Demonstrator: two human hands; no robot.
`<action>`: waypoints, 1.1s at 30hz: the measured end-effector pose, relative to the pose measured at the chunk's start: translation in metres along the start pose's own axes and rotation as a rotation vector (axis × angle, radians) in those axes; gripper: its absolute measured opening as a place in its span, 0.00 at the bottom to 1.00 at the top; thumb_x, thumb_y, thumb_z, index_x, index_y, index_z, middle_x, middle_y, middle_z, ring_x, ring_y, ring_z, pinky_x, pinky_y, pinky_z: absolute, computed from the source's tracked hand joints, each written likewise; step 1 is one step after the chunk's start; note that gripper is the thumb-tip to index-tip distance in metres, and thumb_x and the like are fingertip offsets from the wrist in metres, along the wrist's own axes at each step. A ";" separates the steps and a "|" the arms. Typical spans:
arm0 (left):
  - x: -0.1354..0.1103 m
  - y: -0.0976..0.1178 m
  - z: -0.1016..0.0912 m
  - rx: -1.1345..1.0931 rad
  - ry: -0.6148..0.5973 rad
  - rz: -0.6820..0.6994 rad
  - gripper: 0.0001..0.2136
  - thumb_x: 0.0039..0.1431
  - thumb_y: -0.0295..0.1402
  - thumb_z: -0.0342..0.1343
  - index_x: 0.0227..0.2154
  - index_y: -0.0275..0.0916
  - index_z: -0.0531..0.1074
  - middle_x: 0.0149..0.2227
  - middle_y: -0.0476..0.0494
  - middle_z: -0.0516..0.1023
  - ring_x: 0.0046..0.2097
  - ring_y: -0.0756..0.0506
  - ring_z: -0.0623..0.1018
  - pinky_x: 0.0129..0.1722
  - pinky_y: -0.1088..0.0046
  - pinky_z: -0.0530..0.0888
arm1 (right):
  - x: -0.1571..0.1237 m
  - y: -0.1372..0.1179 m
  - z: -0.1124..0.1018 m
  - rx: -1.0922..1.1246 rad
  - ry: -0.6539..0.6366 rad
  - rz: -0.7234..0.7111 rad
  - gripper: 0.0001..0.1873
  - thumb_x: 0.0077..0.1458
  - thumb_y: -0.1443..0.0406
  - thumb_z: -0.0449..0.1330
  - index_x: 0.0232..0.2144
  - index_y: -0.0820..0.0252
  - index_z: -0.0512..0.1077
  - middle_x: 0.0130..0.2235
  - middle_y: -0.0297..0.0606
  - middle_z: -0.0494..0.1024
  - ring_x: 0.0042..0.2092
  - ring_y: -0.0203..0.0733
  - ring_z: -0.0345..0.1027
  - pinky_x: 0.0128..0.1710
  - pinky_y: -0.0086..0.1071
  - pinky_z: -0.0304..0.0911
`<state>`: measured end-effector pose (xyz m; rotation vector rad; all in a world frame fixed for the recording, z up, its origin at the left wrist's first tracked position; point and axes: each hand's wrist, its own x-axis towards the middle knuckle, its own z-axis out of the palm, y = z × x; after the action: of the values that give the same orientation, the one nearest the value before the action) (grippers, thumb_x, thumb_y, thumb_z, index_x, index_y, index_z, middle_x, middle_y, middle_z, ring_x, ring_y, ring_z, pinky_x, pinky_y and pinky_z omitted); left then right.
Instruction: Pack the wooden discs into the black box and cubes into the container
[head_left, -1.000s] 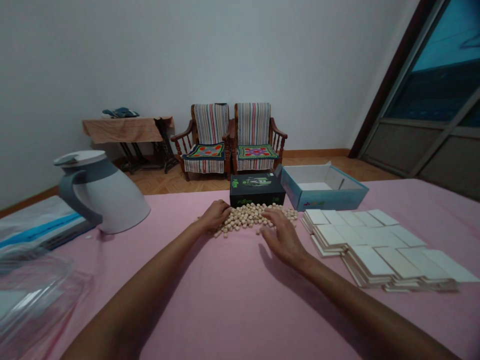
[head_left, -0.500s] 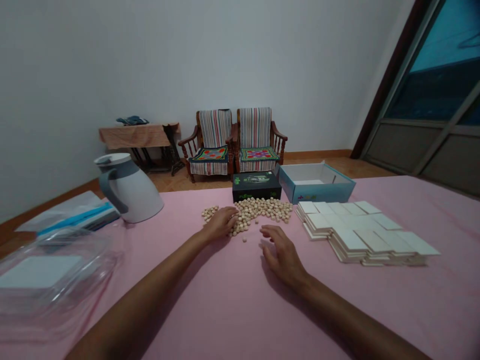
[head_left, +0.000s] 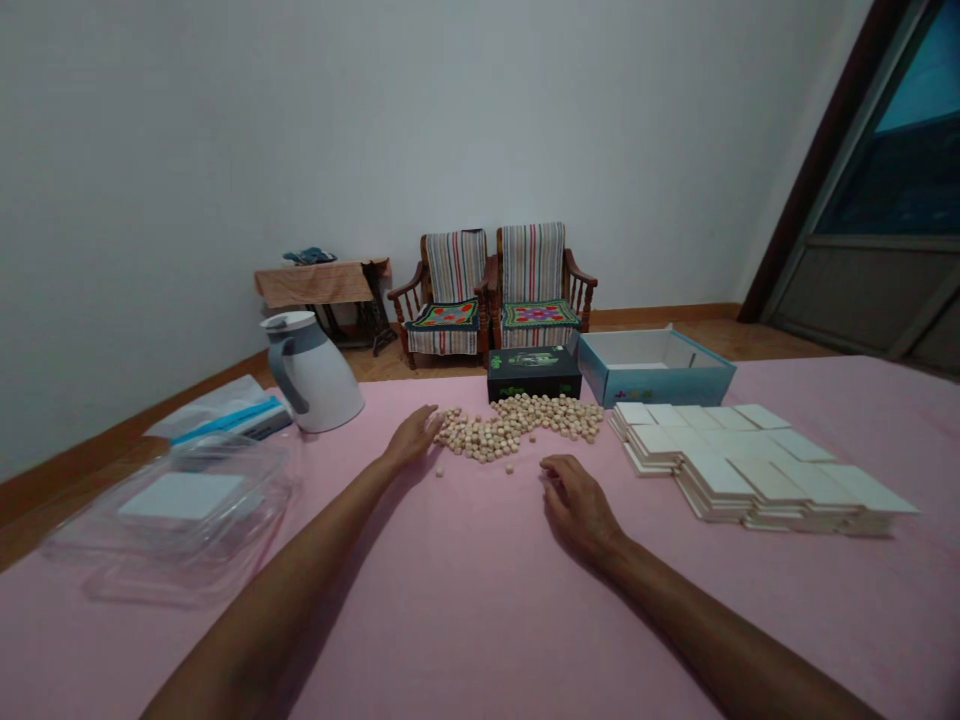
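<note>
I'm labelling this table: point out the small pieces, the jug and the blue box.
Small pieces (head_left: 514, 420): head view, middle of the pile.
Jug (head_left: 326, 390): head view, white body.
Blue box (head_left: 667, 386): head view, front wall.

The table (head_left: 450, 610) is covered in plain pink. Toward its far edge, pale beige is shown by the small pieces (head_left: 487, 440), green-marked black by the flat box (head_left: 534, 374), blue with white inside by the open box (head_left: 667, 386). Off-white tiles (head_left: 735, 447) are seen toward the right edge, a white-and-grey jug (head_left: 327, 382) near the far left corner.
</note>
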<state>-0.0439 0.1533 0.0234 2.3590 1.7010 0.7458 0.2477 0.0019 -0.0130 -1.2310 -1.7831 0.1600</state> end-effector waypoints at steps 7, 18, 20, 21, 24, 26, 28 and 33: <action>0.045 0.000 0.027 -0.084 -0.067 0.064 0.25 0.65 0.44 0.35 0.53 0.35 0.68 0.55 0.37 0.72 0.59 0.42 0.69 0.59 0.61 0.64 | 0.000 -0.001 0.000 -0.016 -0.010 -0.019 0.11 0.56 0.72 0.50 0.41 0.61 0.68 0.38 0.43 0.73 0.40 0.43 0.68 0.42 0.38 0.67; 0.024 0.058 0.053 -0.243 -0.200 0.262 0.22 0.66 0.43 0.36 0.44 0.38 0.74 0.47 0.42 0.77 0.51 0.44 0.73 0.55 0.66 0.67 | 0.002 -0.004 -0.002 -0.027 -0.069 -0.005 0.11 0.56 0.72 0.50 0.41 0.60 0.67 0.39 0.43 0.73 0.41 0.43 0.66 0.44 0.39 0.65; 0.019 0.070 0.055 -0.274 -0.213 0.287 0.21 0.66 0.42 0.37 0.45 0.38 0.74 0.48 0.43 0.77 0.52 0.45 0.72 0.56 0.65 0.66 | 0.001 -0.004 -0.002 -0.028 -0.066 -0.012 0.11 0.56 0.72 0.50 0.41 0.60 0.67 0.39 0.42 0.73 0.41 0.43 0.66 0.43 0.39 0.65; 0.016 0.076 0.056 -0.289 -0.219 0.299 0.21 0.66 0.42 0.38 0.45 0.39 0.74 0.49 0.43 0.77 0.53 0.45 0.72 0.57 0.65 0.66 | 0.001 -0.004 -0.002 -0.030 -0.067 -0.015 0.11 0.56 0.72 0.50 0.41 0.60 0.67 0.39 0.42 0.73 0.41 0.43 0.66 0.43 0.39 0.65; 0.007 0.089 0.056 -0.329 -0.234 0.325 0.20 0.66 0.41 0.38 0.47 0.38 0.73 0.50 0.43 0.76 0.54 0.45 0.71 0.58 0.66 0.66 | 0.001 -0.003 -0.002 -0.035 -0.072 -0.022 0.11 0.56 0.73 0.49 0.40 0.60 0.67 0.38 0.43 0.72 0.40 0.44 0.66 0.42 0.39 0.65; 0.002 0.094 0.055 -0.351 -0.243 0.328 0.20 0.66 0.41 0.39 0.48 0.39 0.72 0.52 0.43 0.75 0.55 0.46 0.71 0.57 0.67 0.66 | 0.000 -0.002 -0.001 -0.035 -0.073 -0.025 0.12 0.56 0.73 0.49 0.41 0.60 0.66 0.38 0.43 0.72 0.41 0.44 0.66 0.42 0.39 0.65; 0.001 0.097 0.054 -0.363 -0.236 0.309 0.19 0.66 0.40 0.39 0.49 0.40 0.72 0.53 0.44 0.74 0.55 0.46 0.71 0.57 0.68 0.67 | 0.000 -0.002 -0.001 -0.034 -0.077 -0.028 0.12 0.55 0.73 0.49 0.41 0.60 0.66 0.38 0.43 0.71 0.41 0.44 0.66 0.42 0.39 0.65; 0.021 0.095 0.060 -0.320 -0.112 0.111 0.20 0.68 0.39 0.36 0.49 0.37 0.70 0.52 0.39 0.73 0.55 0.45 0.71 0.55 0.66 0.68 | 0.001 -0.002 -0.002 -0.035 -0.099 -0.020 0.13 0.54 0.74 0.49 0.40 0.59 0.66 0.38 0.42 0.71 0.40 0.44 0.65 0.42 0.40 0.65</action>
<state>0.0698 0.1499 0.0150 2.2381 1.3055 0.8167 0.2483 0.0008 -0.0102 -1.2483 -1.8902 0.1814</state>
